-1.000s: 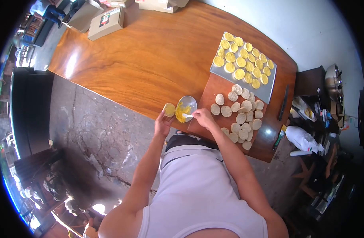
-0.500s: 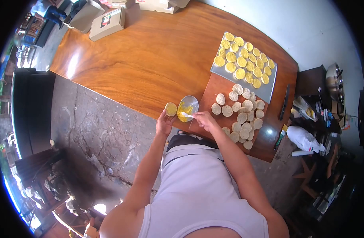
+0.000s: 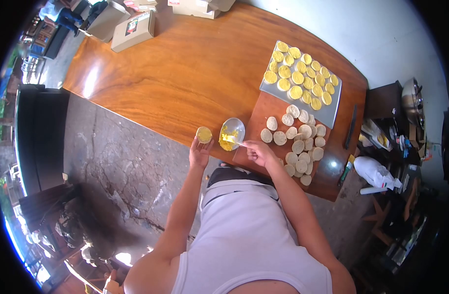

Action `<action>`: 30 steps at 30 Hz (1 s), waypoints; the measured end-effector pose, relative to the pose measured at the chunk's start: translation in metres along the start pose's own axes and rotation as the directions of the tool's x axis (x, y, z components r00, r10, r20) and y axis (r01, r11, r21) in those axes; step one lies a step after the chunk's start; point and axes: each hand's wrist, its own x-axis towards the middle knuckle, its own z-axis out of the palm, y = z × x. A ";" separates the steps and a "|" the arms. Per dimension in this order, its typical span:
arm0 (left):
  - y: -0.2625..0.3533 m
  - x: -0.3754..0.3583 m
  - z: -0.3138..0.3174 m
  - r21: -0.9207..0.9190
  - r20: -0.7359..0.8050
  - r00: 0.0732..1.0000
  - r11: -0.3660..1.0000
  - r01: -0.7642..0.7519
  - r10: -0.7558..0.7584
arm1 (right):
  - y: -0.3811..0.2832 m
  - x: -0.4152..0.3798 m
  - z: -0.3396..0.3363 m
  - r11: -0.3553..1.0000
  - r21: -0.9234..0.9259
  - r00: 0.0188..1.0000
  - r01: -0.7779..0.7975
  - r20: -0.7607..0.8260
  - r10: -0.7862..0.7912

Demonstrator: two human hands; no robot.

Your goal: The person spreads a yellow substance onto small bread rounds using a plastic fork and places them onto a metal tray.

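Observation:
My left hand point(image 3: 200, 154) holds a round bread slice point(image 3: 204, 134) with a yellow spread on its upper face, near the table's front edge. In my right hand point(image 3: 257, 151) is a pale spreading utensil point(image 3: 233, 140), its tip in the yellow spread point(image 3: 225, 142) of an oval metal bowl point(image 3: 239, 128). Plain bread rounds point(image 3: 279, 137) lie in a loose group on a reddish-brown board point(image 3: 256, 122) to the right. Behind them, a metal tray point(image 3: 270, 89) bears rows of yellow-topped rounds point(image 3: 297, 77).
Cardboard boxes point(image 3: 133, 32) stand at the table's point(image 3: 175, 73) far left. A black knife point(image 3: 351, 126) and a green-handled tool point(image 3: 345, 173) lie near the right edge. A white bag point(image 3: 374, 170) is beyond it. Another person point(image 3: 62, 17) is far off at the upper left.
My left hand has moved slightly left with the bread round, away from the bowl. My right hand has shifted a little to the right, and the utensil's tip has moved within the bowl.

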 end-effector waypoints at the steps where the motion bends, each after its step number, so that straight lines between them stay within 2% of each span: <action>1: 0.005 -0.005 0.006 -0.029 -0.024 1.000 0.999 -0.019 0.018 | -0.004 -0.008 0.002 0.999 0.027 1.000 0.022 0.017 -0.022; 5: 0.013 -0.035 0.047 0.037 0.026 0.999 0.998 0.046 -0.047 | -0.020 -0.050 0.015 0.984 0.158 0.995 0.086 0.030 -0.092; 7: 0.011 -0.055 0.074 0.077 0.180 0.974 0.989 0.125 -0.137 | -0.024 -0.069 0.019 0.951 0.089 0.955 0.297 -0.043 -0.294; 9: 0.006 -0.074 0.102 0.098 0.228 0.958 0.983 0.155 -0.173 | -0.032 -0.093 0.025 0.929 0.019 0.928 0.371 -0.053 -0.369; 10: 0.003 -0.082 0.115 0.118 0.268 0.941 0.977 0.180 -0.206 | -0.036 -0.103 0.035 0.763 -0.361 0.798 0.536 -0.080 -0.598; 11: 0.000 -0.089 0.126 0.124 0.278 0.936 0.974 0.188 -0.216 | -0.040 -0.116 0.046 0.460 -0.686 0.625 0.564 -0.010 -0.781; 12: -0.004 -0.096 0.137 0.154 0.325 0.914 0.967 0.202 -0.243 | -0.047 -0.132 0.055 0.420 -0.737 0.608 0.529 -0.016 -0.794; 15: -0.019 -0.112 0.160 0.208 0.389 0.875 0.953 0.222 -0.289 | -0.056 -0.155 0.065 0.086 -0.883 0.425 0.462 0.135 -0.895; 16: -0.023 -0.117 0.168 0.224 0.402 0.867 0.949 0.220 -0.296 | -0.058 -0.160 0.066 0.085 -0.884 0.416 0.459 0.129 -0.900; 18: -0.029 -0.130 0.185 0.243 0.421 0.851 0.943 0.229 -0.315 | -0.060 -0.169 0.068 -0.159 -0.914 0.269 0.374 0.270 -0.924; 21: -0.043 -0.131 0.193 0.294 0.426 0.845 0.933 0.209 -0.324 | -0.056 -0.172 0.059 -0.207 -0.913 0.237 0.352 0.301 -0.924; 26: -0.064 -0.128 0.195 0.329 0.431 0.860 0.935 0.132 -0.274 | -0.058 -0.193 0.053 -0.195 -0.917 0.239 0.347 0.288 -0.928; 28: -0.069 -0.129 0.196 0.358 0.442 0.863 0.930 0.081 -0.245 | -0.059 -0.204 0.051 -0.168 -0.933 0.311 0.319 0.270 -0.911; 30: -0.073 -0.129 0.200 0.364 0.446 0.865 0.929 0.062 -0.232 | -0.061 -0.216 0.053 -0.160 -0.939 0.339 0.306 0.264 -0.903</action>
